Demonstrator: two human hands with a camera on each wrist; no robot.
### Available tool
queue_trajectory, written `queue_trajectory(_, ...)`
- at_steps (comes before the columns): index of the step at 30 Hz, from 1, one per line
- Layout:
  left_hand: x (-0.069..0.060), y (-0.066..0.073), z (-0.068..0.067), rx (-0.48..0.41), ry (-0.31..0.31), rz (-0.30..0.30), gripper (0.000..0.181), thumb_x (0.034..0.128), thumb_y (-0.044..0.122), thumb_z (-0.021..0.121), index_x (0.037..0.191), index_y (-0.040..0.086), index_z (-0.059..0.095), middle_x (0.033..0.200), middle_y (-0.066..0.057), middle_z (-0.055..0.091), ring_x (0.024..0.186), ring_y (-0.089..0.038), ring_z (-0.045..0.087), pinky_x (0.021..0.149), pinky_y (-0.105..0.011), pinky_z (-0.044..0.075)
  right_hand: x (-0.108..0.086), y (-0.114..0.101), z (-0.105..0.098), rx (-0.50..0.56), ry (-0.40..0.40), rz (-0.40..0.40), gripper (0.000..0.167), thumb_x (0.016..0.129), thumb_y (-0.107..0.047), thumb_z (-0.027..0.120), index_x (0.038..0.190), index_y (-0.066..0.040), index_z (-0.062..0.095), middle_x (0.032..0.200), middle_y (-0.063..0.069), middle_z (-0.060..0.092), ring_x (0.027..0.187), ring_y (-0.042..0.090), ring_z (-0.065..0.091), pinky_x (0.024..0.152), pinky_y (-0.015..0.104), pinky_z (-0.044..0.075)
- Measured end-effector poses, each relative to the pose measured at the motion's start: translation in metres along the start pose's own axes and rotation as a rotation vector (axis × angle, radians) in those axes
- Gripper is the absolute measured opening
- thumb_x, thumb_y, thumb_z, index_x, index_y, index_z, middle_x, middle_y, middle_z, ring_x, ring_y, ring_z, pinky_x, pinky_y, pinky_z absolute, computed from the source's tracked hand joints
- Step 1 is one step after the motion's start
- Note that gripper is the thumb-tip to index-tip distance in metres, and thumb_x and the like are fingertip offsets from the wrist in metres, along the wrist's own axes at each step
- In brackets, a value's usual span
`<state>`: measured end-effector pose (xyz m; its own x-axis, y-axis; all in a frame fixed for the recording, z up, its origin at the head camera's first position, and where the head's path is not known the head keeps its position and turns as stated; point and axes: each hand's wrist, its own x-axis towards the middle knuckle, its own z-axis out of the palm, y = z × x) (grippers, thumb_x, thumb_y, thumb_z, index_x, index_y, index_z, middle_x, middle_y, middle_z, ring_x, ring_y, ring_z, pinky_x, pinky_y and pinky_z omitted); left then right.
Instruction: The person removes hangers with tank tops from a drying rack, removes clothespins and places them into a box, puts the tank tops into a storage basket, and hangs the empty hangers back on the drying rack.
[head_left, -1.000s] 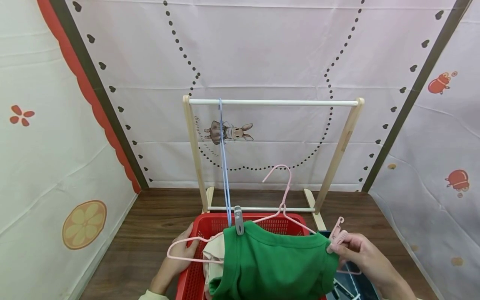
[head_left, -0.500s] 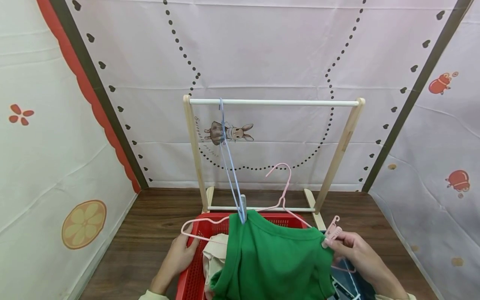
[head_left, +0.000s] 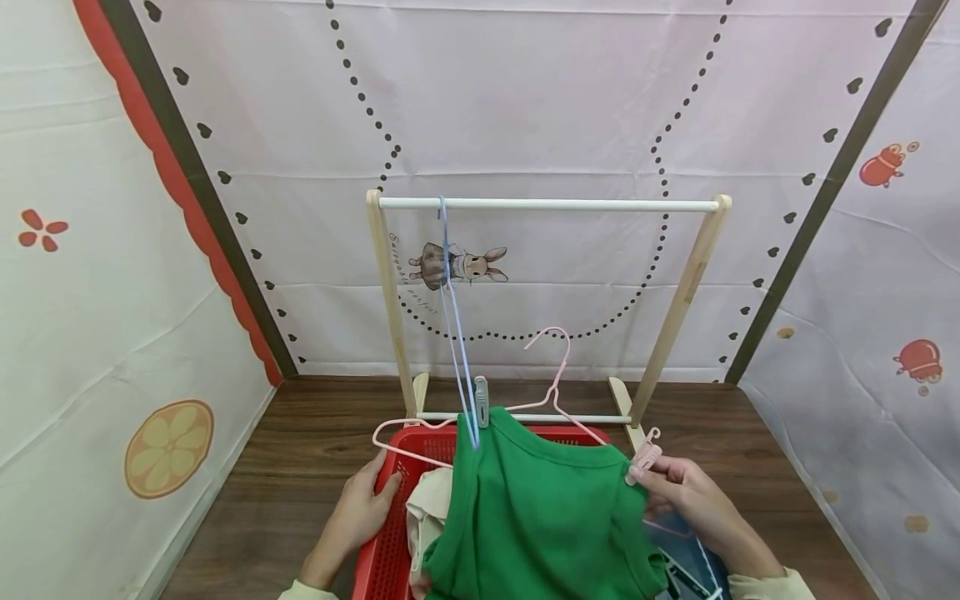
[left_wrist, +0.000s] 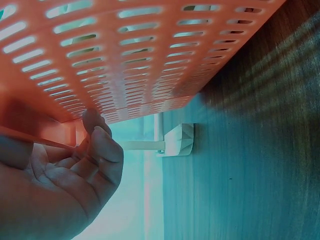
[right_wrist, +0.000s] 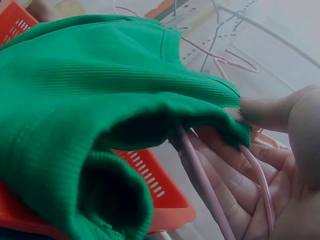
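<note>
In the head view my left hand [head_left: 362, 506] grips the rim of a red plastic basket [head_left: 384, 533]; the left wrist view shows its fingers curled at the slotted basket wall [left_wrist: 135, 50]. My right hand [head_left: 693, 504] pinches a pink clothespin [head_left: 645, 456] at the right shoulder of a green tank top [head_left: 551, 508]. That shoulder lies over a pink hanger [head_left: 557, 400], whose wire [right_wrist: 202, 180] passes across the right palm in the right wrist view. A grey clothespin [head_left: 482, 402] stands on the top's left shoulder. The top's lower part is out of view.
A wooden rack with a white bar [head_left: 547, 205] stands behind the basket. A blue hanger [head_left: 459, 333] hangs from it, its lower end touching the top's left shoulder. Cream cloth [head_left: 429, 517] lies in the basket. A dark blue bin [head_left: 686, 550] with clothespins is at right.
My right hand has moved left with the pink clothespin, and the pink hanger and green top have shifted, their left side rising. The blue hanger has swung right. My left hand stays at the basket.
</note>
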<state>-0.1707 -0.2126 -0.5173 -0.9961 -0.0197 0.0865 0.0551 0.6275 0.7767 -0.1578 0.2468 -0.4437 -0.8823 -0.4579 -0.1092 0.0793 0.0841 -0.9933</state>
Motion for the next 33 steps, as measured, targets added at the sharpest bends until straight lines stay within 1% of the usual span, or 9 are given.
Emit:
queue_trajectory(4,0.000,0.000,0.000,-0.025,-0.011,-0.014,0.056,0.0971,0.007,0.060,0.149,0.003,0.041,0.111,-0.019,0.065,0.081,-0.018,0.065,0.065,-0.025,0.055,0.008,0.001,0.000,-0.037,0.030,0.052,0.037,0.105,-0.018,0.048,0.124,0.014,0.055,0.093,-0.002,0.074,0.076,0.012,0.071,0.070,0.031,0.058)
queue_trajectory(7,0.000,0.000,0.001,-0.030,-0.011,-0.014,0.056,0.0973,0.008,0.060,0.150,0.003,0.040,0.113,-0.020,0.065,0.083,-0.019,0.065,0.067,-0.027,0.056,0.014,0.002,0.001,-0.037,0.031,0.056,0.042,0.105,-0.018,0.049,0.127,0.017,0.051,0.096,0.001,0.075,0.078,0.013,0.071,0.071,0.031,0.058)
queue_trajectory(10,0.000,-0.001,0.000,-0.031,-0.015,-0.014,0.056,0.0976,0.009,0.060,0.149,0.001,0.040,0.115,-0.021,0.065,0.084,-0.020,0.065,0.070,-0.032,0.058,0.019,0.003,0.002,-0.035,0.036,0.052,0.041,0.104,-0.019,0.051,0.125,0.016,0.052,0.096,0.003,0.075,0.077,0.013,0.072,0.070,0.031,0.058)
queue_trajectory(13,0.000,-0.001,0.000,-0.027,-0.011,-0.009,0.055,0.0975,0.009,0.060,0.149,0.000,0.041,0.116,-0.021,0.065,0.087,-0.021,0.066,0.073,-0.036,0.059,0.025,0.004,0.003,-0.053,0.051,0.054,0.037,0.103,-0.021,0.054,0.120,0.012,0.058,0.092,0.003,0.075,0.076,0.013,0.071,0.069,0.031,0.058)
queue_trajectory(16,0.000,-0.002,0.001,-0.022,-0.007,-0.004,0.054,0.0973,0.008,0.060,0.148,0.001,0.042,0.115,-0.020,0.065,0.087,-0.021,0.066,0.074,-0.037,0.058,0.031,0.005,0.003,-0.078,0.065,0.057,0.033,0.102,-0.021,0.056,0.114,0.008,0.061,0.088,0.002,0.074,0.072,0.013,0.070,0.068,0.030,0.058)
queue_trajectory(18,0.001,-0.002,0.001,-0.017,-0.006,-0.001,0.053,0.0972,0.009,0.060,0.147,0.002,0.043,0.114,-0.019,0.065,0.086,-0.020,0.065,0.073,-0.035,0.058,0.035,0.007,0.003,-0.090,0.069,0.059,0.033,0.102,-0.022,0.056,0.113,0.008,0.062,0.086,0.001,0.074,0.072,0.013,0.070,0.068,0.030,0.058)
queue_trajectory(23,0.001,-0.003,0.001,0.000,0.010,0.013,0.050,0.0967,0.008,0.060,0.145,0.001,0.046,0.108,-0.017,0.066,0.083,-0.017,0.064,0.071,-0.031,0.055,0.044,0.010,0.003,-0.096,0.065,0.075,0.037,0.102,-0.024,0.056,0.116,0.010,0.060,0.086,0.001,0.071,0.070,0.012,0.068,0.069,0.031,0.058)
queue_trajectory(28,0.000,-0.003,0.001,0.029,0.042,0.046,0.049,0.0955,0.008,0.061,0.142,-0.002,0.049,0.101,-0.015,0.066,0.079,-0.016,0.061,0.067,-0.031,0.053,0.052,0.016,0.003,-0.098,0.055,0.046,0.042,0.102,-0.021,0.055,0.122,0.016,0.056,0.088,0.002,0.069,0.070,0.011,0.067,0.069,0.031,0.058)
queue_trajectory(33,0.000,-0.002,0.001,0.037,0.041,0.032,0.046,0.0960,0.008,0.061,0.140,0.000,0.052,0.099,-0.013,0.066,0.080,-0.016,0.061,0.069,-0.031,0.053,0.058,0.022,0.003,-0.095,0.032,0.035,0.042,0.103,-0.019,0.053,0.123,0.019,0.053,0.091,0.000,0.069,0.071,0.010,0.067,0.069,0.030,0.058)
